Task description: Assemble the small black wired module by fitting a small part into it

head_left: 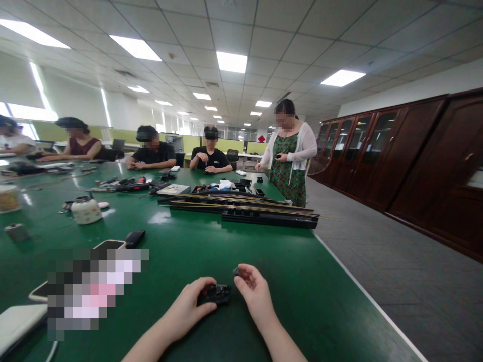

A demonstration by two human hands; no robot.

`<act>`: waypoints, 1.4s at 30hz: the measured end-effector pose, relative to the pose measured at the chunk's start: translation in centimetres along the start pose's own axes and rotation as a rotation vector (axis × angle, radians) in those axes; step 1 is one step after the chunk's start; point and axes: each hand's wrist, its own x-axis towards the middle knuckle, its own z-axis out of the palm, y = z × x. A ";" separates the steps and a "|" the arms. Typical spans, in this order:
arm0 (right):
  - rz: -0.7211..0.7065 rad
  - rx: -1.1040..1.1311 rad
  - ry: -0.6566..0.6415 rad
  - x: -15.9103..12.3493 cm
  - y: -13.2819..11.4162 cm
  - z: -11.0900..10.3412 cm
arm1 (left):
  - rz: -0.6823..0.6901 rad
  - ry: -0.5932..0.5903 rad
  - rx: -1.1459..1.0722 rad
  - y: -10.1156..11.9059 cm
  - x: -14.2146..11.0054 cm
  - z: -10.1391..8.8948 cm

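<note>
My left hand (196,300) is closed around the left end of a small black box-like housing (222,293), which sits low over the green table. Some detail shows inside the housing, too fine to make out. Just to the right and slightly higher, my right hand (254,286) pinches a tiny dark part (237,272) between thumb and fingertips. That part is apart from the housing, and its exact kind is too small to tell.
Long black rails with thin brass-coloured rods (264,213) lie across the green table (188,251) ahead. On the left are a white jar (86,209), a metal cylinder (16,232) and a phone-like device (109,245). Several people sit beyond; one person (289,151) stands at the right edge.
</note>
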 end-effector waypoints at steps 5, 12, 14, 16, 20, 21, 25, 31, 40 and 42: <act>0.026 0.069 0.053 0.1 -0.6 -0.1 | -0.006 0.004 -0.001 0.1 0.0 0.0; 0.065 0.143 0.121 0.2 -0.6 -0.3 | -0.011 0.010 0.002 0.2 -0.1 0.0; 0.084 0.164 0.138 0.2 -0.6 -0.4 | -0.011 0.012 -0.001 0.3 -0.1 0.0; 0.115 0.177 0.160 0.3 -0.7 -0.4 | -0.013 0.008 0.001 0.4 -0.1 -0.1; 0.164 0.208 0.195 0.3 -0.6 -0.5 | -0.015 0.003 0.009 0.8 -0.1 -0.2; 0.174 0.223 0.199 0.3 -0.6 -0.5 | -0.015 0.003 0.011 0.8 -0.1 -0.3; 0.207 0.298 0.216 0.4 -0.3 -0.7 | -0.022 0.002 0.018 0.9 -0.2 -0.3; 0.255 0.407 0.242 0.4 -0.4 -0.9 | -0.021 0.010 0.027 0.8 -0.2 -0.2; 0.298 0.490 0.257 0.5 -0.6 -1.1 | -0.013 0.016 0.006 0.4 -0.2 -0.1; 0.292 0.469 0.260 0.5 -0.6 -1.1 | -0.017 0.015 0.009 0.4 -0.2 -0.1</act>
